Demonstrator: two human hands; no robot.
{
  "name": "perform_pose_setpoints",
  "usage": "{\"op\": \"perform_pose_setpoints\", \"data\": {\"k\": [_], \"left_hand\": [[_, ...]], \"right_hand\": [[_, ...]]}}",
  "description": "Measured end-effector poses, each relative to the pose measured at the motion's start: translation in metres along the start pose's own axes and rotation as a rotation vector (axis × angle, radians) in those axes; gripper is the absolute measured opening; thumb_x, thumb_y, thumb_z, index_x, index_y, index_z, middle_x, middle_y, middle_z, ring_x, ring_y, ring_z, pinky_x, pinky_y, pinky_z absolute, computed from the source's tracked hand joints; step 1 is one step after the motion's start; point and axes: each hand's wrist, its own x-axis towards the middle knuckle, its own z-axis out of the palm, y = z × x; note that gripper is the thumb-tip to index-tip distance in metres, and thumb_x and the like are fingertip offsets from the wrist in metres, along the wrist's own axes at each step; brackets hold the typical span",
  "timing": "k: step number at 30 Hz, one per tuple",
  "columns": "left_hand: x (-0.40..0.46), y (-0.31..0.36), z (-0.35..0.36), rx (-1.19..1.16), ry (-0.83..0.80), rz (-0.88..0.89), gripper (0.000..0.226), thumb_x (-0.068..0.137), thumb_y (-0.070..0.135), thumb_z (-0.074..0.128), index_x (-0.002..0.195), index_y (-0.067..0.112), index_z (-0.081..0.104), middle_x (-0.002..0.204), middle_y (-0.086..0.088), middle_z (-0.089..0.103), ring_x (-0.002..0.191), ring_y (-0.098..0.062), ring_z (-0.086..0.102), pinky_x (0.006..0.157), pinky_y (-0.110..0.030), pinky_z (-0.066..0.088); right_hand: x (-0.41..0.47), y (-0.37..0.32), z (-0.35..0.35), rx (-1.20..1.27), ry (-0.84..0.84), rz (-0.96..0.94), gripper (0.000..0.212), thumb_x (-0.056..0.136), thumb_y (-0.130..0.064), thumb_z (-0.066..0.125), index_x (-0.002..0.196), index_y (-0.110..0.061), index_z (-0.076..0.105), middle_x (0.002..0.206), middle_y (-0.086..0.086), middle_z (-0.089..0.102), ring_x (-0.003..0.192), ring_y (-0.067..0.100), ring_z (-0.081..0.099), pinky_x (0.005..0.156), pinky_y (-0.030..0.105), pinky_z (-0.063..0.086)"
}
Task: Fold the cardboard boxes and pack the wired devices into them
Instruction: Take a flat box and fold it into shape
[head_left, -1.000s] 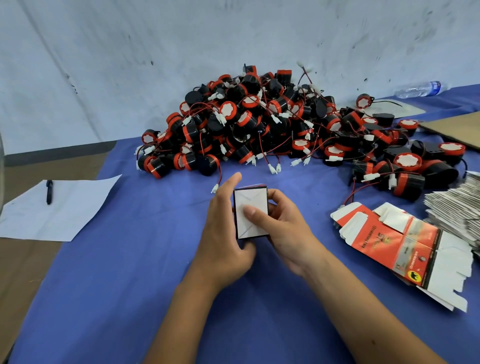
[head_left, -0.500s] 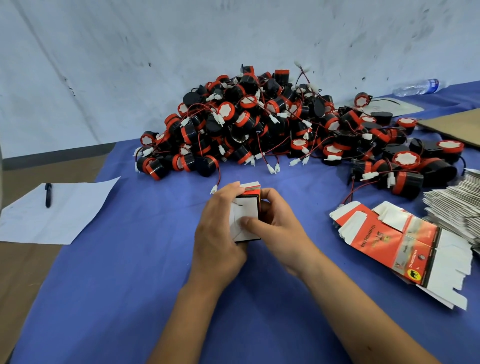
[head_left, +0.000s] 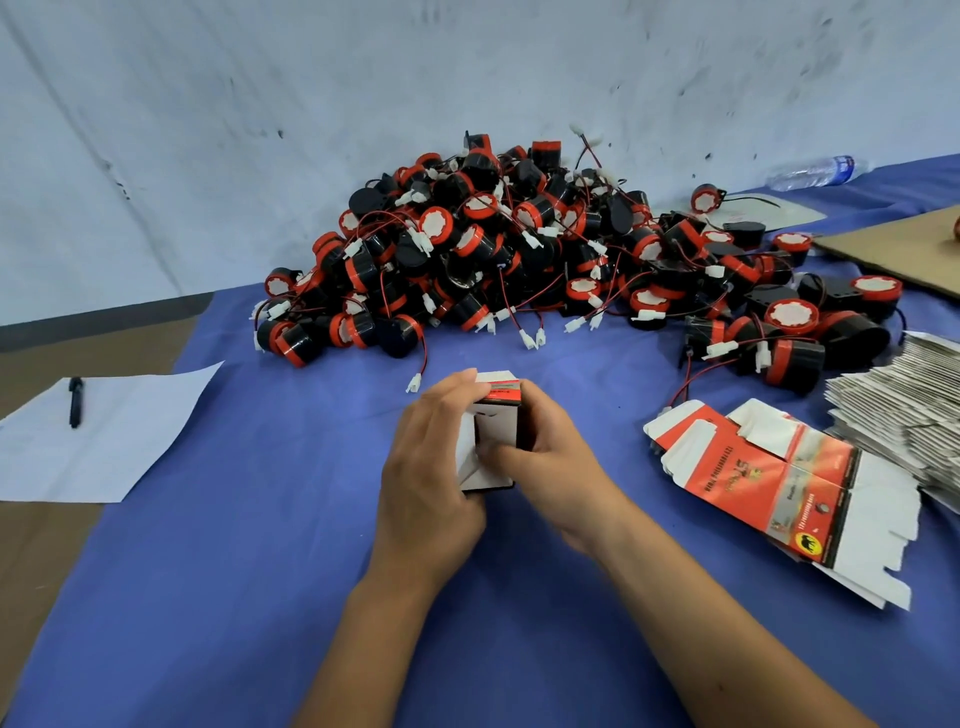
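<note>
A small cardboard box (head_left: 492, 431), white inside with a red and black edge, is gripped between both hands above the blue cloth. My left hand (head_left: 431, 467) wraps its left side, fingers over the top flap. My right hand (head_left: 550, 457) holds the right side with the thumb pressed across the white end flaps. Behind lies a big heap of black and red wired devices (head_left: 519, 249) with white connectors. Flat unfolded red boxes (head_left: 779, 467) lie to the right.
A stack of flat box blanks (head_left: 904, 395) sits at the right edge. White paper (head_left: 104, 436) with a black pen (head_left: 76, 400) lies left, half off the blue cloth (head_left: 260, 571). Brown cardboard (head_left: 904, 249) and a plastic bottle (head_left: 815, 171) are far right.
The box has tilted away from me, so its red top edge shows. My left fingers closed over the top flap and my right thumb slid across the white end flaps.
</note>
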Motion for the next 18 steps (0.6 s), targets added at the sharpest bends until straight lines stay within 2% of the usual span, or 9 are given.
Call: {"op": "perform_pose_setpoints", "data": {"k": [2, 4, 7, 10, 13, 18], "left_hand": [[0.000, -0.002, -0.001, -0.041, 0.004, -0.049, 0.077, 0.077, -0.006, 0.068, 0.145, 0.026, 0.049, 0.149, 0.017, 0.051, 0.136, -0.010, 0.050, 0.107, -0.017, 0.041], [-0.001, -0.004, -0.002, -0.060, -0.004, -0.078, 0.078, 0.078, -0.007, 0.070, 0.144, 0.028, 0.049, 0.149, 0.019, 0.050, 0.136, -0.009, 0.049, 0.107, -0.022, 0.044], [-0.002, -0.004, 0.001, -0.022, -0.018, -0.047, 0.086, 0.073, -0.013, 0.070, 0.146, 0.027, 0.048, 0.150, 0.016, 0.051, 0.141, -0.001, 0.041, 0.109, -0.010, 0.033], [-0.003, -0.003, 0.003, 0.008, -0.012, -0.023, 0.088, 0.072, -0.014, 0.071, 0.146, 0.028, 0.047, 0.151, 0.016, 0.049, 0.141, 0.005, 0.036, 0.110, -0.007, 0.028], [-0.003, -0.003, 0.002, -0.013, -0.010, -0.030, 0.086, 0.073, -0.012, 0.073, 0.144, 0.029, 0.047, 0.150, 0.017, 0.049, 0.141, -0.001, 0.041, 0.110, -0.010, 0.031], [-0.002, -0.002, 0.001, -0.082, -0.042, -0.023, 0.077, 0.077, -0.003, 0.078, 0.142, 0.026, 0.049, 0.145, 0.014, 0.053, 0.136, -0.010, 0.051, 0.107, -0.016, 0.040]], "right_hand": [[0.001, -0.004, -0.003, 0.090, -0.066, 0.029, 0.043, 0.085, -0.006, 0.068, 0.127, -0.009, 0.063, 0.115, 0.008, 0.073, 0.110, 0.023, 0.069, 0.092, 0.035, 0.056], [0.002, -0.005, -0.005, 0.078, -0.034, 0.031, 0.037, 0.086, -0.004, 0.068, 0.122, -0.008, 0.067, 0.112, 0.012, 0.074, 0.105, 0.022, 0.070, 0.092, 0.035, 0.056], [0.003, -0.001, -0.004, -0.028, 0.065, 0.020, 0.035, 0.089, 0.011, 0.061, 0.114, -0.011, 0.071, 0.103, 0.007, 0.077, 0.097, 0.018, 0.071, 0.089, 0.037, 0.058], [0.003, 0.003, -0.004, -0.082, 0.093, 0.021, 0.036, 0.090, 0.013, 0.059, 0.113, -0.012, 0.070, 0.102, 0.008, 0.077, 0.096, 0.018, 0.072, 0.087, 0.039, 0.059], [0.004, 0.001, -0.008, -0.066, 0.036, 0.008, 0.038, 0.086, 0.013, 0.060, 0.114, -0.012, 0.069, 0.104, 0.010, 0.077, 0.098, 0.021, 0.073, 0.083, 0.035, 0.060], [0.004, -0.006, -0.019, 0.027, -0.127, 0.050, 0.042, 0.081, 0.007, 0.065, 0.119, -0.008, 0.069, 0.109, 0.014, 0.075, 0.104, 0.025, 0.072, 0.088, 0.034, 0.058]]}}
